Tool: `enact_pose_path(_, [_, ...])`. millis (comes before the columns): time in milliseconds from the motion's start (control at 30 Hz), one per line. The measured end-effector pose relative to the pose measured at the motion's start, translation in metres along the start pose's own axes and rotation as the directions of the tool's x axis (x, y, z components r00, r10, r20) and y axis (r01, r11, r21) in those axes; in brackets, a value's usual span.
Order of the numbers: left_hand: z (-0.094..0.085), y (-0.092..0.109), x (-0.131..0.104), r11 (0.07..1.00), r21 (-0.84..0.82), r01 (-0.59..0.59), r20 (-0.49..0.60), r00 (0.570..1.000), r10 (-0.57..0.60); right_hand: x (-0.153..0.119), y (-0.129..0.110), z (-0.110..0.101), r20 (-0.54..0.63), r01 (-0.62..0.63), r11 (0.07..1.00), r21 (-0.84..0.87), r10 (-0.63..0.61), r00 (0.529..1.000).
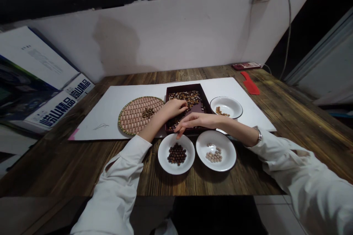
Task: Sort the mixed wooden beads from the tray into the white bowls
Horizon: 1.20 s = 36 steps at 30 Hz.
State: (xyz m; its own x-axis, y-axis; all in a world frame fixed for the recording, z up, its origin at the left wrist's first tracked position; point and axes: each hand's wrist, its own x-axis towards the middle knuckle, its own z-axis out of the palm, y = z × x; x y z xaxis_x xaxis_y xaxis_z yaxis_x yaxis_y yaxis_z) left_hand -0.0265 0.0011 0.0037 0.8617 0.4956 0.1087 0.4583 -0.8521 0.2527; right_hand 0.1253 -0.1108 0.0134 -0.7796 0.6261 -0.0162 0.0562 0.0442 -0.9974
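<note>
The left hand (175,107) reaches over the dark red box (202,93) of mixed beads (190,96), its fingertips bunched near the beads; whether it grips one cannot be told. The right hand (194,120) is held lower, across the box's near edge, fingers pointing down above the rim of the white bowl (163,159) of dark brown beads (177,154); whether it pinches a bead cannot be told. Just right of that bowl is a second white bowl (228,158) with pale beads (214,155). A third white bowl (233,107), with orange-yellow beads (220,111), sits beside the box's right side. Left of the box, a round woven tray (132,115) bears brownish beads (149,112). Box and tray lie on a white board (96,117) on the wooden surface (68,169).
</note>
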Motion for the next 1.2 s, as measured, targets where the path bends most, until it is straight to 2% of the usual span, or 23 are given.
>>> enact_pose_path(900, [0.0008, -0.0014, 0.0005, 1.0, 0.02, 0.01, 0.01, 1.0, -0.011, 0.001, 0.0028, 0.0003, 0.028, 0.018, 0.999, 0.031, -0.019, 0.999])
enact_pose_path(1200, [0.0002, 0.0, 0.0006, 1.0, 0.013, 0.023, 0.017, 1.0, -0.023, 0.0023, 0.0007, 0.0016, 0.002, 0.019, 0.999, 0.034, -0.019, 1.0])
